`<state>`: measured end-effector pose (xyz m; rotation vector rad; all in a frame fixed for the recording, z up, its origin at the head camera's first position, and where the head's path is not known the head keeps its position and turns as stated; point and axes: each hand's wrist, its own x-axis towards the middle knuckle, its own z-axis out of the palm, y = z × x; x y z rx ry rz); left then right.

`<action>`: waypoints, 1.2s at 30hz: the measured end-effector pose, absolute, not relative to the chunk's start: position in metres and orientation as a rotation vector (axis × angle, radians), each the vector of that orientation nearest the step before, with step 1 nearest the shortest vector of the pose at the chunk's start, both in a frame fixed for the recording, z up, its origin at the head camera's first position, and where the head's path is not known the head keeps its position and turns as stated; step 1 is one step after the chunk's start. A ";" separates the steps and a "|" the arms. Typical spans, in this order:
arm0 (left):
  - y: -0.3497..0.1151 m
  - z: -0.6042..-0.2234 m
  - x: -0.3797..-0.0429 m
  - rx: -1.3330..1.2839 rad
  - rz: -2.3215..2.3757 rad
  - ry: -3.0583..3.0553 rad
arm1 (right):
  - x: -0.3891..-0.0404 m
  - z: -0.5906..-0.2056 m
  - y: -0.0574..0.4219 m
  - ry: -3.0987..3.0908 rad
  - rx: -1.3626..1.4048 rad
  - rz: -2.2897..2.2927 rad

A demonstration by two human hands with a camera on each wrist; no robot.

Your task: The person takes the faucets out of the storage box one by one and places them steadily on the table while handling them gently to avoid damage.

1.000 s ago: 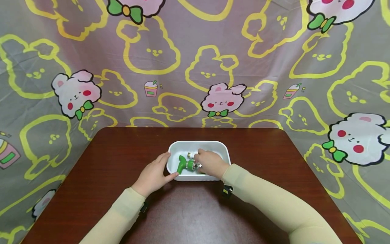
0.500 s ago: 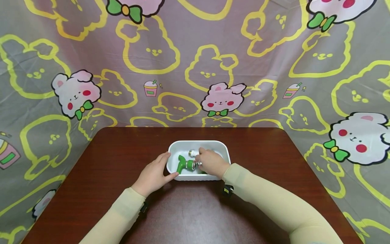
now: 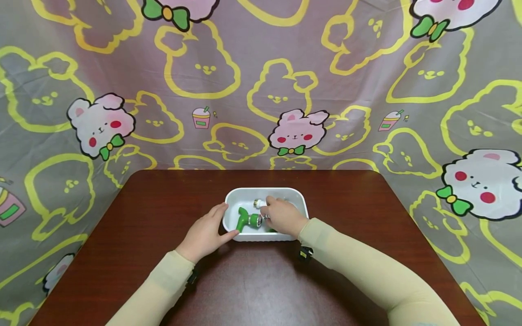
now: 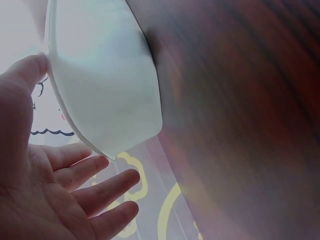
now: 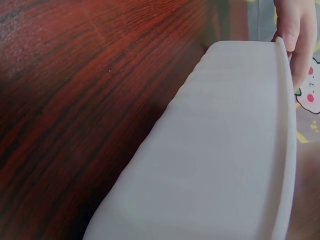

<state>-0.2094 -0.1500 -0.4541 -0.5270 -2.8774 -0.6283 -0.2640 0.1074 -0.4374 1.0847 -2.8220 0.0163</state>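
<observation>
In the head view, a white plastic bin [image 3: 230, 199] stands on the table with small fittings inside. My left hand [image 3: 204, 233] rests on its left end, thumb on the near rim and fingers spread along the side. The left wrist view shows those fingers [image 4: 107, 192] loosely extended by the bin's wall. My right hand [image 3: 283, 217] reaches into the bin, fingers curled down, pinching a small silver metal piece [image 3: 266, 217], mostly hidden. Left of it lies a green Y-shaped fitting [image 3: 244, 219] with a metal-ringed end. A white fitting with a brass-coloured end [image 3: 258, 203] lies behind.
The bin stands on a dark reddish-brown wooden table [image 3: 244, 280]. A patterned cloth [image 3: 228, 108] with cartoon animals hangs behind and at both sides. A bit of green shows low in the bin by the right hand.
The white fitting has shifted slightly right and back. The right fingers have moved a little, and less of the silver piece shows. My left hand has stayed in place.
</observation>
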 end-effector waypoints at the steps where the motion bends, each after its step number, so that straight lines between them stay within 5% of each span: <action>1: -0.150 -0.454 -0.209 -0.528 -0.629 -2.877 | -0.264 -0.438 0.108 -2.814 1.081 -0.006; 36: -0.149 -0.455 -0.208 -0.517 -0.650 -2.876 | -0.265 -0.428 0.116 -2.871 1.073 0.129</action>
